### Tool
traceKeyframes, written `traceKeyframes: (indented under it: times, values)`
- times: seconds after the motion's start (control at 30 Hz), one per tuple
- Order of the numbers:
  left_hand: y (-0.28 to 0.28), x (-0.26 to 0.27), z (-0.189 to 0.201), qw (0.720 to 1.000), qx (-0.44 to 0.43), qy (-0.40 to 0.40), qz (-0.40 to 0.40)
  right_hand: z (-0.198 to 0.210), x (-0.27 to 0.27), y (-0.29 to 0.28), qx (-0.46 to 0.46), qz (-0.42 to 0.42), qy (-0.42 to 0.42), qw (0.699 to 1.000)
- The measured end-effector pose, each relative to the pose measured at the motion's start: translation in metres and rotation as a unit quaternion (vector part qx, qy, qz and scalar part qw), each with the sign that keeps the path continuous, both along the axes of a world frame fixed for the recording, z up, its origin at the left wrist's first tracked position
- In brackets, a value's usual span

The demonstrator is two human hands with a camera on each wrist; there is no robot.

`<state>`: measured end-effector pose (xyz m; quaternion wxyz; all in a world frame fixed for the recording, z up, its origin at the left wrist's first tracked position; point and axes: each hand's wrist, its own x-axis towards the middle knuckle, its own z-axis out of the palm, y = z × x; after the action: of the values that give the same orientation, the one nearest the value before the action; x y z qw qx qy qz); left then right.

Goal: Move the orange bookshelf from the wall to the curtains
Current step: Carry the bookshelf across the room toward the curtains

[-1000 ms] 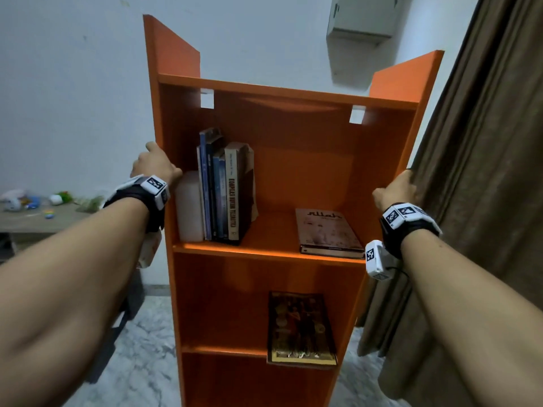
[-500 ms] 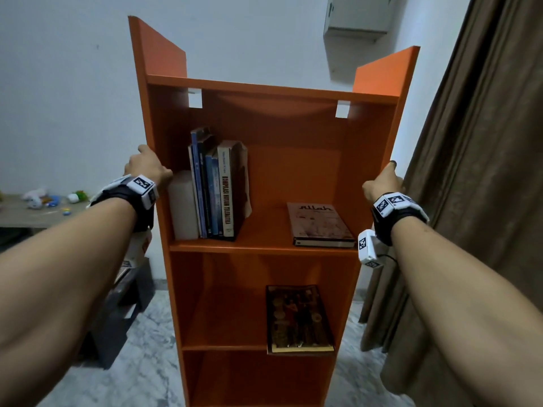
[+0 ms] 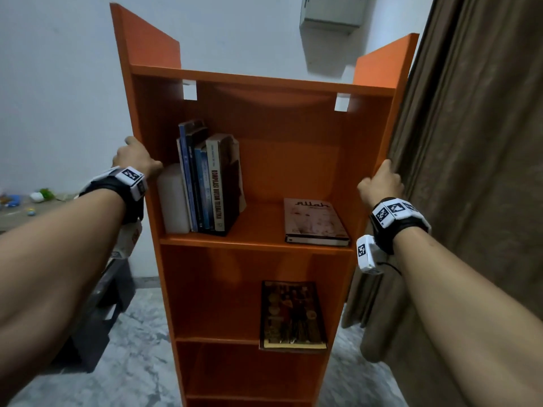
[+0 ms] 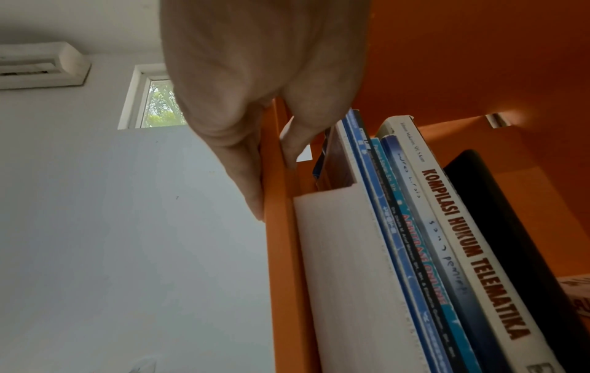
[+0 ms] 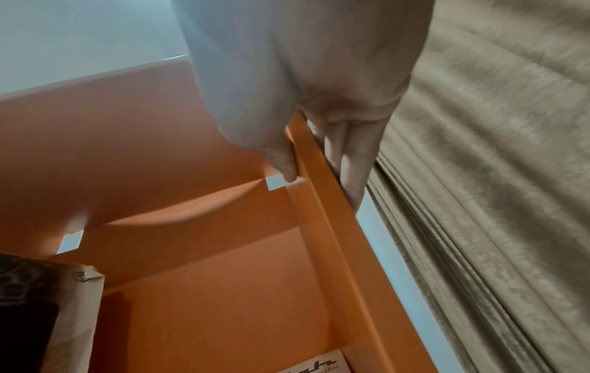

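Observation:
The tall orange bookshelf (image 3: 293,160) stands upright before me, its right side close against the brown curtains (image 3: 476,142). My left hand (image 3: 136,160) grips the left side panel (image 4: 280,227), thumb inside and fingers outside. My right hand (image 3: 382,185) grips the right side panel (image 5: 332,227) the same way, fingers between the panel and the curtains (image 5: 494,176). Upright books (image 3: 205,183) and a white block (image 3: 173,201) stand on the upper shelf beside a flat book (image 3: 314,221). Another book (image 3: 291,314) lies on the shelf below.
A white wall (image 3: 58,83) lies behind the shelf, with a grey box (image 3: 332,13) mounted high on it. A low table (image 3: 23,207) with small toys stands at the left, a dark crate (image 3: 100,312) under it. The floor (image 3: 132,362) is grey marble.
The bookshelf and both hands have shifted a little in view between frames, and the right panel now sits nearer the curtains. Both grips are unchanged.

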<state>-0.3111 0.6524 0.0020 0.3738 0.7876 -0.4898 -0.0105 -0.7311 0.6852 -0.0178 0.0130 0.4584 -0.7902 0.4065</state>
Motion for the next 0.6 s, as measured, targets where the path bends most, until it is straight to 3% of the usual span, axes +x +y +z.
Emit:
traceKeyframes:
  times: [0.6]
  values:
    - [0.004,0.042,0.002,0.989,0.007,-0.009,-0.150,-0.006,0.068,0.118,-0.034,-0.143,-0.005,0.989]
